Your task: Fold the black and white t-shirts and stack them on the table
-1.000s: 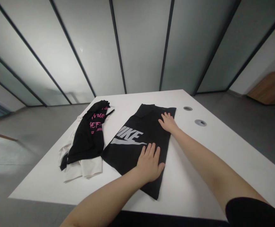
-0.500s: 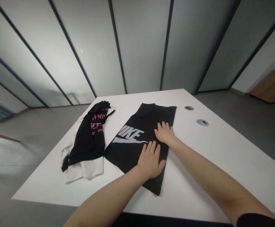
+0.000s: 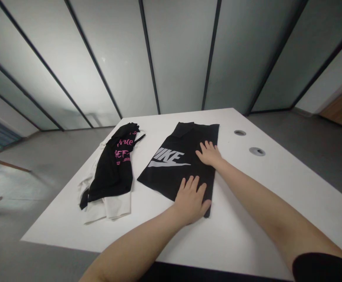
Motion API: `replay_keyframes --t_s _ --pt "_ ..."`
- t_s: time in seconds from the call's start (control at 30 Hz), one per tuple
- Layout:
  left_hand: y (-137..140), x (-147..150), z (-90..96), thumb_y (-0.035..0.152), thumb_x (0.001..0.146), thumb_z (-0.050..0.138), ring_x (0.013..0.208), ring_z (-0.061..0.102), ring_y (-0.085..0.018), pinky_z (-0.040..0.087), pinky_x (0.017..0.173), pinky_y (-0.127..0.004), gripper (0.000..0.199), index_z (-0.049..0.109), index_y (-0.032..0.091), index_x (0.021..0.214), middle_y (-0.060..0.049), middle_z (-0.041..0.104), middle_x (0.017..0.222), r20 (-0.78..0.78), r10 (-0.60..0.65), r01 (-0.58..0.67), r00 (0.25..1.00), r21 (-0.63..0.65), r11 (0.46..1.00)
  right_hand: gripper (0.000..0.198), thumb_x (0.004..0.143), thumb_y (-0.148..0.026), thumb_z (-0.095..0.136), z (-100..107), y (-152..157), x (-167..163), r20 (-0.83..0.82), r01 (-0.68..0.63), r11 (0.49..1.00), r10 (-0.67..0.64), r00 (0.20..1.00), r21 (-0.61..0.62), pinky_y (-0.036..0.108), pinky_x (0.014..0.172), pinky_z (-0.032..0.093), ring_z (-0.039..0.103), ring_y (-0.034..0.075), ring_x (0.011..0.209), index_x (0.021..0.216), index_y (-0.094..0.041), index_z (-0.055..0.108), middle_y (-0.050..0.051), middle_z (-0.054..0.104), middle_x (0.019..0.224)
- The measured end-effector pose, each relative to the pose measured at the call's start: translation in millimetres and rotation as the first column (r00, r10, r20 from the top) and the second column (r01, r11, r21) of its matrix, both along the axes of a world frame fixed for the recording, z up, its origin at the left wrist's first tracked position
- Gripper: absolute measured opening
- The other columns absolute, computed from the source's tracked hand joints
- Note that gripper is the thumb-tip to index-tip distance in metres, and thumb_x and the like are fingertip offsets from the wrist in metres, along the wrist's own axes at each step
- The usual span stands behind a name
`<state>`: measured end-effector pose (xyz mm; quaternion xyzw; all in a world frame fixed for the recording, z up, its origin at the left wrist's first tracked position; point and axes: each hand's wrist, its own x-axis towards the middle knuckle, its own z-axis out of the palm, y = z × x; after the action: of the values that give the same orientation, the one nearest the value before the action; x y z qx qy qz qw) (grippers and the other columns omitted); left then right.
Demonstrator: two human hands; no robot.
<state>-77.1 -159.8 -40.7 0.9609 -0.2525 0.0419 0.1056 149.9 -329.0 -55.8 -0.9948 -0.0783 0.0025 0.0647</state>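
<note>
Bare forearms; black sleeve [image 3: 320, 268] on right arm.

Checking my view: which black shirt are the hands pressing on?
The black shirt with the white logo, under both hands; the pink-lettered shirt lies untouched to its left.

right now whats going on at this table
A person presses both palms flat on a folded black shirt with a white logo lying on the white table. The left hand rests on its near corner, the right hand farther up by its right edge. Beside it to the left lies a black garment with pink lettering on top of a white garment.
</note>
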Motion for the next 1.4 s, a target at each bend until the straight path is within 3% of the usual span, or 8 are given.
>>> replay_keyframes --t_s 0.27,0.37,0.57,0.77,0.9,1.07,1.2,1.4 --pt "6 7 10.6 0.048 0.106 0.057 0.117 0.062 -0.030 0.052 0.100 -0.045 0.036 0.067 0.022 0.129 -0.012 0.067 0.128 0.038 0.011 -0.010 0.999 -0.017 1.000 0.052 0.108 -0.041 0.038 14 -28 23 0.284 -0.168 0.986 0.159 0.946 0.006 0.052 0.120 0.037 0.050 0.040 0.141 0.144 -0.013 0.065 0.023 0.058 0.153" --pt "8 10 14.0 0.045 0.106 0.057 0.107 0.062 -0.029 0.052 0.092 -0.043 0.030 0.068 0.020 0.117 -0.011 0.067 0.112 0.030 -0.008 0.007 1.000 0.033 0.999 0.046 0.109 -0.032 0.036 19 -26 24 0.218 -0.158 0.987 0.163 0.962 -0.043 0.048 0.113 0.043 0.059 0.036 0.126 0.131 -0.012 0.071 0.023 0.067 0.134" --pt "6 7 14.4 0.043 0.106 0.057 0.109 0.064 -0.029 0.053 0.094 -0.043 0.033 0.072 0.019 0.123 -0.011 0.070 0.116 -0.015 -0.173 0.172 0.985 -0.062 0.983 0.051 0.109 -0.034 0.036 26 -11 44 0.049 -0.032 0.998 0.035 0.998 -0.055 0.050 0.108 0.049 0.064 0.038 0.127 0.138 -0.010 0.069 0.026 0.063 0.139" --pt "7 1 20.0 0.039 0.103 0.065 0.140 0.059 -0.031 0.046 0.119 -0.044 0.035 0.075 0.018 0.129 -0.017 0.062 0.154 -0.070 -0.620 0.569 0.781 -0.330 0.754 0.066 0.110 -0.049 0.027 11 16 39 0.003 -0.029 0.998 0.030 1.000 -0.054 0.058 0.118 0.042 0.049 0.045 0.149 0.161 -0.013 0.051 0.023 0.049 0.165" --pt "16 5 35.1 0.037 0.105 0.062 0.126 0.070 -0.023 0.053 0.110 -0.034 0.028 0.076 0.023 0.126 -0.011 0.073 0.139 -0.166 -0.711 0.539 0.683 -0.543 0.644 0.071 0.109 -0.050 0.023 2 28 20 0.030 -0.107 0.994 0.108 0.994 -0.024 0.060 0.128 0.028 0.030 0.045 0.161 0.171 -0.017 0.036 0.016 0.032 0.178" --pt "44 31 50.1 0.036 0.105 0.060 0.108 0.076 -0.021 0.057 0.099 -0.032 0.032 0.073 0.021 0.131 -0.009 0.080 0.121 -0.158 -0.496 0.327 0.854 -0.578 0.748 0.075 0.107 -0.055 0.028 3 27 6 0.032 -0.251 0.968 0.251 0.968 -0.002 0.058 0.133 0.021 0.026 0.043 0.164 0.171 -0.016 0.037 0.015 0.029 0.179" --pt "85 68 37.2 0.029 0.102 0.060 0.110 0.074 -0.024 0.057 0.102 -0.040 0.025 0.075 0.024 0.122 -0.007 0.081 0.117 -0.005 -0.100 0.086 0.995 -0.470 0.879 0.078 0.105 -0.062 0.036 -1 21 -5 0.022 -0.375 0.927 0.375 0.927 0.005 0.057 0.134 0.020 0.023 0.040 0.165 0.172 -0.021 0.036 0.012 0.028 0.179" --pt "132 101 7.0 0.017 0.099 0.058 0.133 0.066 -0.030 0.052 0.115 -0.048 0.024 0.073 0.021 0.118 -0.010 0.077 0.126 0.178 0.272 -0.173 0.946 -0.432 0.885 0.079 0.104 -0.068 0.041 -4 9 -32 0.036 -0.538 0.841 0.537 0.843 0.049 0.057 0.134 0.020 0.023 0.039 0.165 0.171 -0.027 0.040 0.010 0.027 0.179"
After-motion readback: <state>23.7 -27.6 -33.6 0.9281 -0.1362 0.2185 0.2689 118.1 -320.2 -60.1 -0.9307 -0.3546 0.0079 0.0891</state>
